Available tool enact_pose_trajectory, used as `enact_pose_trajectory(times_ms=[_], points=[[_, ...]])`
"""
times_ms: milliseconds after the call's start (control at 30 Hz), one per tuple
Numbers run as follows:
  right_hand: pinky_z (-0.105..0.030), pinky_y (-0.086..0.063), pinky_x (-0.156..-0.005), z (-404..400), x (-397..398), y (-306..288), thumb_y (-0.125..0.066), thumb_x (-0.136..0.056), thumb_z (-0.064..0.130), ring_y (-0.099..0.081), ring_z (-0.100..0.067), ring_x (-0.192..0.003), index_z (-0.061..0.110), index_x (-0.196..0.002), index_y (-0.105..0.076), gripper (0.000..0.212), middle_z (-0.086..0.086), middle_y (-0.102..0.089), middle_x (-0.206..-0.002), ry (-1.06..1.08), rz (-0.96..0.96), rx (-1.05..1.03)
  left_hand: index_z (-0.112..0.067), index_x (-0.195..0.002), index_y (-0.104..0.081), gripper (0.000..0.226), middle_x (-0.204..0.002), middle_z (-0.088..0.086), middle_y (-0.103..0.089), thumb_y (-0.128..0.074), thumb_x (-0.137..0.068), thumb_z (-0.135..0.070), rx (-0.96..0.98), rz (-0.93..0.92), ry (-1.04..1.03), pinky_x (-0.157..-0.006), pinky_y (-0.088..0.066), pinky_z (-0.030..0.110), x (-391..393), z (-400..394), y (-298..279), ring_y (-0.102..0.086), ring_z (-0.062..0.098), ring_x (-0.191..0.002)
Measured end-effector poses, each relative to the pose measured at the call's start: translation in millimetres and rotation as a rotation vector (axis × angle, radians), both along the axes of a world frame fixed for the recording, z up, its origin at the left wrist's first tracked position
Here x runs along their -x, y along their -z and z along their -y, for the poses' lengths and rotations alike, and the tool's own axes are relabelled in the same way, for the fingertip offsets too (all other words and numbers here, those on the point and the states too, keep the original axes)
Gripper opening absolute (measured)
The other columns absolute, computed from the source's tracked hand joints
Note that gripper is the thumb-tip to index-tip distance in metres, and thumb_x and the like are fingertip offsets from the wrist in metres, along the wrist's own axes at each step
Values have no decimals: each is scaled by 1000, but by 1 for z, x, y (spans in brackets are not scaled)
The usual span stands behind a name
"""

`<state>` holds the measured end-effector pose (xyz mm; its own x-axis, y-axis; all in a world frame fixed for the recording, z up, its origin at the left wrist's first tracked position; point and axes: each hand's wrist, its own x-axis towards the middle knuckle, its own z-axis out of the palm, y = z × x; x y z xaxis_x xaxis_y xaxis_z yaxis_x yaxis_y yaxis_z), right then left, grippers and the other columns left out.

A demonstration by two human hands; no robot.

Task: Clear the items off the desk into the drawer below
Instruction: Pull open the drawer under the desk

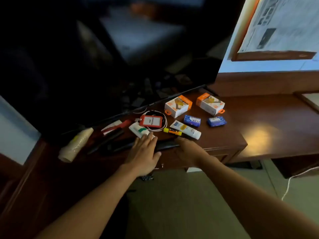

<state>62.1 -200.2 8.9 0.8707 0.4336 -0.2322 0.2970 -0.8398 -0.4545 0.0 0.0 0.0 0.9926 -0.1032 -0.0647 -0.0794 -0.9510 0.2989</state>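
Crowding desk (224, 135): two orange boxes (178, 106), soaps, tubes, badge (151, 121); left hand (145, 152) flat, right hand (186, 150) grip unclear.

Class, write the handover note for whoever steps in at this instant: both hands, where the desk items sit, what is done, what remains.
Left hand: open, fingertips on the white-and-green tube.
Right hand: at the desk's front edge by the black item; grip unclear.
On the desk: two orange-and-white boxes, two blue soap bars, red badge holder, yellow-capped marker, white tube, dark pens, wrapped roll.
Done: nothing visibly stowed.
Left: open the drawer, move everything in.
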Motion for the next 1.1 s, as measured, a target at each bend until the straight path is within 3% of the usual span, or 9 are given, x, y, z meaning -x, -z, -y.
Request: enact_pose_trajectory(times_ms=[100,167,267,433,733,1100], points=[[-49,-9,-123,18,16,30,-40,-101,41,-4,-31,-153,12,-159,-14,69,-13,-4,-167,-15,-16,227,-18,-161,-13,67,-169,1,-6,-35,-105,-47,-19,-110,-18,-124,-4,36,24,13,38,-5,19,-155],[-49,1,-123,27,23,51,-34,-102,46,10,-30,-153,12,-159,-1,75,-12,10,-166,-22,-7,289,-17,-161,-13,67,-169,2,-8,-34,-105,-47,-38,-188,-15,-125,-7,35,39,23,68,-8,20,-154],[-49,9,-120,35,23,70,-28,-103,49,20,-29,-150,13,-158,9,76,-11,20,-164,-34,52,294,-13,-161,-3,72,-169,6,4,-29,-105,-51,-115,-307,0,-126,-2,39,43,34,100,1,23,-155],[-49,13,-119,47,13,87,-23,-102,53,24,-29,-148,13,-157,14,77,-12,26,-162,-27,71,301,-8,-157,11,79,-165,14,18,-25,-104,-54,-195,-438,-9,-125,4,44,41,45,133,12,28,-154],[-50,6,-122,47,7,108,-16,-99,63,21,-29,-150,14,-158,10,81,-11,22,-163,-31,136,319,-5,-153,23,90,-156,18,35,-23,-101,-62,-282,-404,2,-123,13,47,31,45,173,23,32,-150],[-50,5,-122,50,2,110,-14,-101,61,17,-29,-151,14,-159,7,78,-11,18,-164,-43,135,295,-2,-156,14,106,-165,19,18,-41,-92,-65,-161,-307,-101,-123,10,47,37,63,198,15,32,-153]])
